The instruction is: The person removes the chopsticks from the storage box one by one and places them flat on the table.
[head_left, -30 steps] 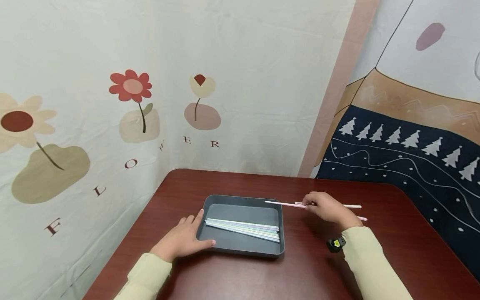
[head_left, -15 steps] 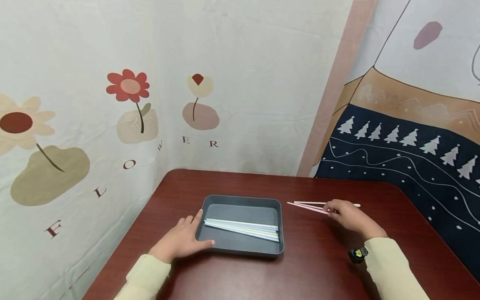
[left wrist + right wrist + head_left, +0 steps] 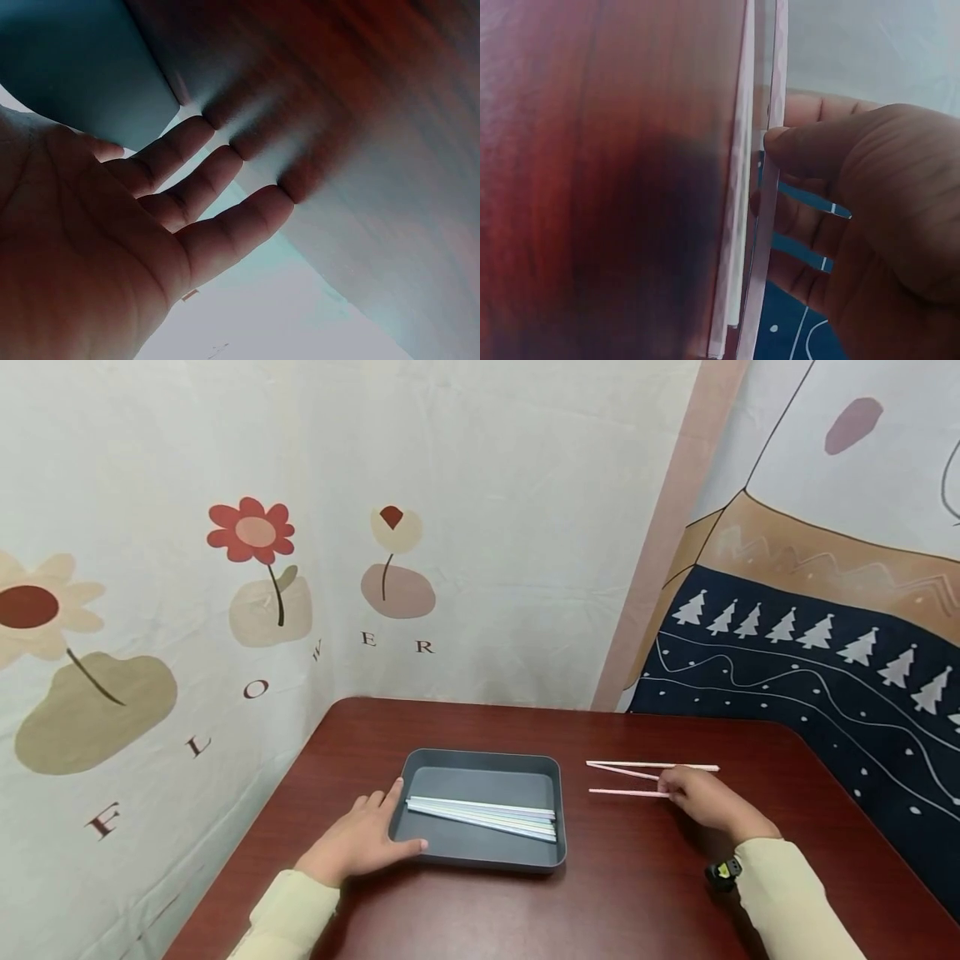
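Observation:
My left hand (image 3: 365,837) rests at the left end of a dark grey tray (image 3: 480,867), fingers along its left side and thumb over the near rim. In the left wrist view, the fingers (image 3: 232,232) are extended beside the tray. Inside the tray lies a fan of pale blue, green and white chopsticks (image 3: 483,817). To the right of the tray, my right hand (image 3: 697,795) pinches a pink chopstick (image 3: 778,67) between thumb and fingertips, its thin end pointing left. A second pink chopstick (image 3: 626,771) and a whitish one (image 3: 637,765) lie just beyond it, partly hidden by the hand.
The tray and chopsticks are on a reddish-brown wooden table (image 3: 480,914). Behind it hangs a white cloth (image 3: 510,568) printed with flowers. A dark blue cloth with white trees (image 3: 795,677) hangs along the right. A black wrist device (image 3: 722,873) sits at my right sleeve.
My right hand has moved right, away from the tray, with the pink chopstick, whose tip was over the tray's rim. The chopstick now lies nearer me, apart from the others. My left hand stays put.

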